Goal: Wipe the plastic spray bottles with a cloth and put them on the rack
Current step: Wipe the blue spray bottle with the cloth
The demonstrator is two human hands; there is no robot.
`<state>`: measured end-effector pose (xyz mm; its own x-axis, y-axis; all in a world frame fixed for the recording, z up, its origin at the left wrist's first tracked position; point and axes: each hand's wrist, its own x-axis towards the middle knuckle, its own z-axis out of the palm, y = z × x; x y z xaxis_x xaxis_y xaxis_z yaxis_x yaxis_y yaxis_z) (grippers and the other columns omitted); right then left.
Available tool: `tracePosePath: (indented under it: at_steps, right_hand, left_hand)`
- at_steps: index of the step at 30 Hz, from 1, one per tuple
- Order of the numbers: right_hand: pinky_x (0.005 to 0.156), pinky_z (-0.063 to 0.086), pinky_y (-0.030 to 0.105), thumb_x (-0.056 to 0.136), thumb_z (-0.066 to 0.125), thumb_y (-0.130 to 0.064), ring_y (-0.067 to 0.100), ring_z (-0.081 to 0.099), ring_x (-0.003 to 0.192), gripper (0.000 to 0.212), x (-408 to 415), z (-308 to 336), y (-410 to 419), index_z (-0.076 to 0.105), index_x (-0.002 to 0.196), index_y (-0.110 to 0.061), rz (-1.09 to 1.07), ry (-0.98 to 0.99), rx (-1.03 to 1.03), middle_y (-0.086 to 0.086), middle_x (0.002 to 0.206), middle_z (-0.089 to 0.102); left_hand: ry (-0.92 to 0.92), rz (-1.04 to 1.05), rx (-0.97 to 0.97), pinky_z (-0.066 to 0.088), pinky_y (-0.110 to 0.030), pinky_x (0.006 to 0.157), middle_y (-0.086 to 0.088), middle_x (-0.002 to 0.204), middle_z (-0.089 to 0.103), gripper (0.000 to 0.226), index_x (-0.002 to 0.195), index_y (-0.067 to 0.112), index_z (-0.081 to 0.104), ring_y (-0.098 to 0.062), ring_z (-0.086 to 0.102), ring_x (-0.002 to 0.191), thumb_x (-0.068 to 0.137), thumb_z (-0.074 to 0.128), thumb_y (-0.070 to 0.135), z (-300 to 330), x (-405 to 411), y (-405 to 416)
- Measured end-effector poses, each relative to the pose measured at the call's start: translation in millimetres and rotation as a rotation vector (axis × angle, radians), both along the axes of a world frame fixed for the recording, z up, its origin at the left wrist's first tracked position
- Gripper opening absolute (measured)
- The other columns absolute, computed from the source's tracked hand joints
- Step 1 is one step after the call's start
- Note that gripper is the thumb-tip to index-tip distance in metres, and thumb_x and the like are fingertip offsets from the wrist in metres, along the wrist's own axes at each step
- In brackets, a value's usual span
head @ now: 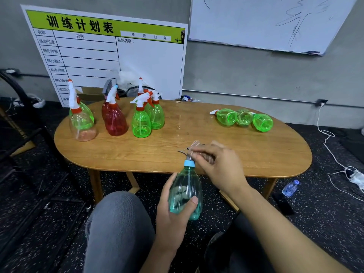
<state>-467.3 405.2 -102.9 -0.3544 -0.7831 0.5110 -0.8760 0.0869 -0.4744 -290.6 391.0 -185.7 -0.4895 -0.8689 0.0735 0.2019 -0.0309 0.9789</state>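
Two hands share one teal spray bottle [186, 191], held above our lap just in front of the near edge of the wooden table [216, 138]. We judge the bottle light, since it looks empty, with thin, smooth plastic walls that may flex under a squeeze and slip in the palm; its ribbed belly offers the surest hold, while the nozzle is the more delicate part. Our left hand [173, 211] wraps the belly from below, thumb across the front. Our right hand [218, 164], reaching in from the right with its wrist raised, curls its blurred fingers round the spray head [190, 154]; whether a cloth lies under them we cannot tell. Standing green bottles [146, 119] and a red bottle [115, 120] wait at the table's far left; three green bottles [245, 119] lie on their sides at the far right. No rack is identifiable.
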Motion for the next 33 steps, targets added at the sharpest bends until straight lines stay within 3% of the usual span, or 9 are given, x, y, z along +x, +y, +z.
tracePosePath:
  at_steps: [2, 6, 11, 16, 21, 25, 28, 30, 33]
  right_hand:
    - [0.058, 0.054, 0.022, 0.089, 0.064, -0.054, -0.003, 0.06, 0.07, 0.036, -2, 2, -1, 0.078, 0.115, -0.034, -0.083, 0.009, -0.042, -0.021, 0.091, 0.064]
    - [0.076, 0.061, 0.029, 0.089, 0.067, -0.053, 0.001, 0.066, 0.086, 0.034, 5, 1, 0, 0.078, 0.114, -0.034, 0.217, -0.081, 0.106, -0.018, 0.099, 0.07]
    - [0.062, 0.06, 0.028, 0.089, 0.064, -0.057, -0.001, 0.063, 0.074, 0.035, -2, 5, 0, 0.077, 0.116, -0.037, -0.091, 0.026, -0.021, -0.019, 0.093, 0.066]
    - [0.076, 0.06, 0.032, 0.088, 0.068, -0.054, 0.002, 0.066, 0.087, 0.034, 5, -2, 1, 0.079, 0.114, -0.034, 0.215, -0.082, 0.093, -0.016, 0.1, 0.071]
    - [0.065, 0.059, 0.026, 0.091, 0.066, -0.054, -0.003, 0.062, 0.077, 0.033, -1, 3, -2, 0.077, 0.116, -0.036, -0.064, 0.024, -0.009, -0.02, 0.095, 0.067]
    - [0.073, 0.061, 0.036, 0.089, 0.065, -0.058, 0.003, 0.066, 0.086, 0.036, 4, -1, -3, 0.078, 0.115, -0.036, 0.166, -0.045, 0.089, -0.016, 0.098, 0.07]
    - [0.067, 0.062, 0.036, 0.092, 0.068, -0.057, 0.01, 0.071, 0.085, 0.03, -6, 0, -3, 0.078, 0.114, -0.04, -0.079, 0.029, -0.001, -0.013, 0.1, 0.073]
    - [0.072, 0.062, 0.036, 0.093, 0.07, -0.054, 0.011, 0.072, 0.091, 0.027, -11, 0, -3, 0.077, 0.114, -0.04, -0.185, 0.057, -0.04, -0.011, 0.107, 0.074]
    - [0.071, 0.061, 0.029, 0.091, 0.068, -0.053, -0.001, 0.067, 0.085, 0.03, 0, -1, -1, 0.077, 0.115, -0.038, 0.065, -0.031, 0.077, -0.02, 0.101, 0.069]
  left_hand:
    - [0.007, -0.006, 0.003, 0.061, -0.03, 0.09, 0.014, 0.125, 0.073, 0.076, 0.149, 0.037, 0.051, -0.013, 0.073, 0.115, 0.081, 0.081, 0.026, 1, 0, 1]
    - [0.014, 0.01, 0.014, 0.06, -0.025, 0.089, 0.016, 0.126, 0.072, 0.076, 0.149, 0.034, 0.051, -0.011, 0.072, 0.116, 0.08, 0.08, 0.026, 1, 1, -1]
    - [0.016, -0.01, -0.001, 0.061, -0.028, 0.089, 0.012, 0.124, 0.074, 0.076, 0.15, 0.035, 0.05, -0.014, 0.073, 0.114, 0.081, 0.081, 0.027, 1, 0, 1]
    - [0.01, 0.009, 0.011, 0.061, -0.028, 0.09, 0.015, 0.125, 0.072, 0.075, 0.148, 0.04, 0.052, -0.012, 0.072, 0.116, 0.08, 0.081, 0.028, 0, 0, -1]
    - [-0.005, -0.006, -0.008, 0.061, -0.034, 0.094, 0.01, 0.127, 0.073, 0.078, 0.151, 0.038, 0.05, -0.014, 0.072, 0.117, 0.081, 0.082, 0.03, 0, -1, 1]
    - [-0.004, 0.011, -0.011, 0.059, -0.019, 0.084, 0.022, 0.121, 0.071, 0.07, 0.149, 0.034, 0.05, -0.005, 0.071, 0.112, 0.09, 0.083, 0.014, 3, 1, 0]
    - [-0.003, 0.002, 0.002, 0.059, -0.021, 0.086, 0.019, 0.121, 0.072, 0.072, 0.151, 0.033, 0.051, -0.008, 0.072, 0.111, 0.09, 0.08, 0.005, 3, 1, 1]
    - [0.009, 0.012, 0.017, 0.06, -0.023, 0.086, 0.017, 0.122, 0.073, 0.073, 0.15, 0.036, 0.051, -0.01, 0.073, 0.112, 0.09, 0.082, 0.008, 3, 2, 0]
    - [0.025, 0.031, 0.05, 0.06, -0.023, 0.084, 0.017, 0.121, 0.072, 0.072, 0.149, 0.038, 0.052, -0.01, 0.073, 0.112, 0.09, 0.081, 0.008, 2, 2, -1]
